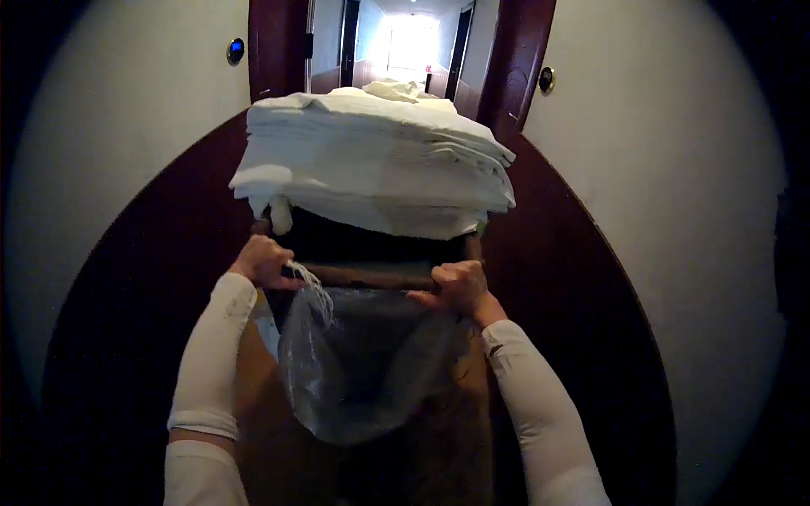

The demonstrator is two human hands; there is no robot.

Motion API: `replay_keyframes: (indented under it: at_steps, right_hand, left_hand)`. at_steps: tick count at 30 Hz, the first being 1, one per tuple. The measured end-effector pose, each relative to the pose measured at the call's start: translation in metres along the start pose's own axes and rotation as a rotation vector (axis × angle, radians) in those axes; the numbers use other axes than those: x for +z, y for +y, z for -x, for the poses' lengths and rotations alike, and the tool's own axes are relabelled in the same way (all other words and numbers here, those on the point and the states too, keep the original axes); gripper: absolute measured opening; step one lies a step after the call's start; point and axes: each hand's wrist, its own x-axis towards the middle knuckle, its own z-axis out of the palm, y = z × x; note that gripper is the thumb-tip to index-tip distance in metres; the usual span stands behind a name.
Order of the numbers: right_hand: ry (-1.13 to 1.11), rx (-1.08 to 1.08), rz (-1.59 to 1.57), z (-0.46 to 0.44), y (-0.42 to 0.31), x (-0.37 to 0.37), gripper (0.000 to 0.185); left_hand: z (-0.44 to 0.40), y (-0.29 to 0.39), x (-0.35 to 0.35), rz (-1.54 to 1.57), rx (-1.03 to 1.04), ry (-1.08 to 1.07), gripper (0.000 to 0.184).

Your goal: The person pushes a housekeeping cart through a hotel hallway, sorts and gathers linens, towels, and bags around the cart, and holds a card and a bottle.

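Observation:
My left hand [263, 261] is closed around the left end of a brown cart handle [367, 277]. White strings [316, 295] hang beside its fingers; whether they are held too I cannot tell. At the other end of the bar, my right hand [461, 285] grips it with the thumb lying along the underside. A clear plastic bag [363, 371] hangs from the handle between both hands. Beyond the bar, a tall stack of folded white linens [371, 160] rests on the cart, its layers overhanging the near edge.
A dark red door frame [283, 46] stands at the left, another door frame [515, 67] at the right. Pale walls [152, 93] flank the cart. Ahead, a corridor leads to a bright window [413, 42]. Brown floor [287, 438] shows below the bag.

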Motion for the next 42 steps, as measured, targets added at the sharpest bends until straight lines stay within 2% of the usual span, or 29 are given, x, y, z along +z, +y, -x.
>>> replay_keyframes:
  at_steps: [3, 6, 10, 12, 14, 18, 22, 30, 34, 38, 39, 42]
  right_hand:
    - [0.010, 0.012, 0.031, -0.001, -0.003, -0.001, 0.061]
    - [0.026, 0.001, 0.064, 0.001, -0.002, -0.002, 0.060]
    - [0.034, -0.041, 0.081, -0.006, -0.005, -0.004, 0.056]
    - [-0.055, -0.043, 0.093, -0.004, -0.003, -0.001, 0.056]
    - [-0.064, -0.022, 0.115, -0.001, -0.006, 0.004, 0.055]
    - [-0.188, 0.018, 0.153, -0.003, -0.003, 0.001, 0.061]
    - [-0.097, 0.009, 0.102, -0.001, -0.001, 0.003, 0.059]
    - [-0.084, -0.003, 0.148, -0.001, -0.002, 0.002, 0.051]
    - [-0.025, -0.016, 0.043, 0.003, 0.008, 0.007, 0.053]
    - [-0.095, 0.026, 0.096, 0.001, 0.007, 0.006, 0.057]
    - [-0.066, 0.028, 0.057, 0.002, 0.004, 0.003, 0.056]
    - [-0.002, -0.002, 0.036, 0.003, 0.009, 0.005, 0.056]
  left_hand:
    - [0.001, -0.003, 0.006, -0.068, 0.048, 0.049, 0.057]
    - [0.001, -0.004, 0.010, 0.046, 0.045, 0.101, 0.050]
    - [0.002, -0.008, 0.016, -0.008, 0.058, 0.116, 0.056]
    - [0.000, -0.005, 0.011, -0.033, 0.043, 0.104, 0.061]
    - [0.000, -0.007, 0.009, -0.028, 0.062, 0.003, 0.063]
    - [-0.001, -0.006, 0.016, 0.081, 0.087, 0.090, 0.062]
    - [-0.001, -0.006, 0.010, 0.063, 0.116, 0.128, 0.059]
    - [0.000, -0.008, 0.013, 0.129, 0.121, 0.218, 0.050]
    - [0.000, -0.007, 0.008, 0.114, 0.109, 0.159, 0.047]
    - [-0.002, -0.005, 0.001, 0.150, 0.061, 0.049, 0.045]
    - [-0.003, -0.002, -0.002, 0.071, 0.047, -0.030, 0.054]
    - [-0.005, -0.005, 0.002, 0.083, 0.086, 0.036, 0.054]
